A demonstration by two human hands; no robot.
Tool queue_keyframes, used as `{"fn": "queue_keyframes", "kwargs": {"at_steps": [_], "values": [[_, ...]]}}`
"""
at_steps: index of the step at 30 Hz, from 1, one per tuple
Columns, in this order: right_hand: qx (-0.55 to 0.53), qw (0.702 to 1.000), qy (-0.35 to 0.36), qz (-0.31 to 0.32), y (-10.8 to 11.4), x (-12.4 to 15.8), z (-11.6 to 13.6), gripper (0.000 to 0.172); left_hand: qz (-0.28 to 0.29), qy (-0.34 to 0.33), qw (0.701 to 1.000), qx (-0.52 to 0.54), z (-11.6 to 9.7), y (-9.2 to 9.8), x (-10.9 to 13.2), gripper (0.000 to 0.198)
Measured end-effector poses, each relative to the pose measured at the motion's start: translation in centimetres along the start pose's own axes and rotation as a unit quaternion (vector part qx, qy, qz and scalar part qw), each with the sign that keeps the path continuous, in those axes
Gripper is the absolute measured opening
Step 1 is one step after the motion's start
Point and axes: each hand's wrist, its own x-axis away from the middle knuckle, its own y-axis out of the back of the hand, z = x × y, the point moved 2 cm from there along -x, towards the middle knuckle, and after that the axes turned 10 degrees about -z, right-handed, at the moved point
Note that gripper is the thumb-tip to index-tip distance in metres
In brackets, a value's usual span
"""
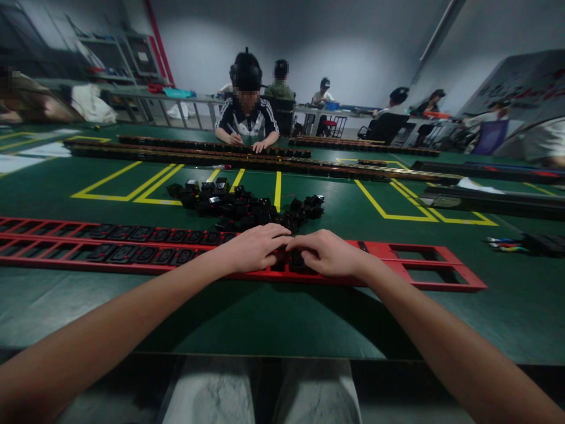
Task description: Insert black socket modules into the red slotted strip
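Note:
Two long red slotted frames [415, 259] lie side by side across the green table in front of me. Black socket modules [145, 254] fill their slots on the left; the slots at the right end are vacant. My left hand [253, 247] and my right hand [329, 252] meet over the nearer frame, fingers curled and pressing on a black socket module [291, 262] that sits in it. The fingertips of both hands touch. A loose pile of black socket modules [247, 206] lies just behind the frames.
Yellow tape outlines [132, 185] mark the green table. Long dark strips [265, 162] lie across the far side, where a person in a striped jacket [247, 118] works. More strips [494, 200] and coloured bits [507, 244] lie at right. Other people sit further back.

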Motion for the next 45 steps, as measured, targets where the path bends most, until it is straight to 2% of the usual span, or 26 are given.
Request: {"fn": "queue_keyframes", "kwargs": {"at_steps": [7,22,34,45], "values": [[-0.014,1.000,0.019,0.007,0.04,0.00,-0.17,0.049,0.003,0.000,1.000,-0.006,-0.13,0.11,-0.06,0.046],[-0.004,1.000,-0.006,0.017,0.03,-0.01,-0.01,0.043,0.000,0.002,1.000,-0.002,-0.09,0.10,-0.01,0.043],[0.034,0.999,-0.024,-0.032,-0.41,0.05,-0.23,0.037,0.000,0.009,1.000,0.004,-0.18,0.21,-0.08,0.035],[0.013,0.998,-0.037,-0.050,-0.86,0.03,-0.42,0.032,0.002,0.006,1.000,-0.002,-0.10,0.07,-0.08,0.038]]}}
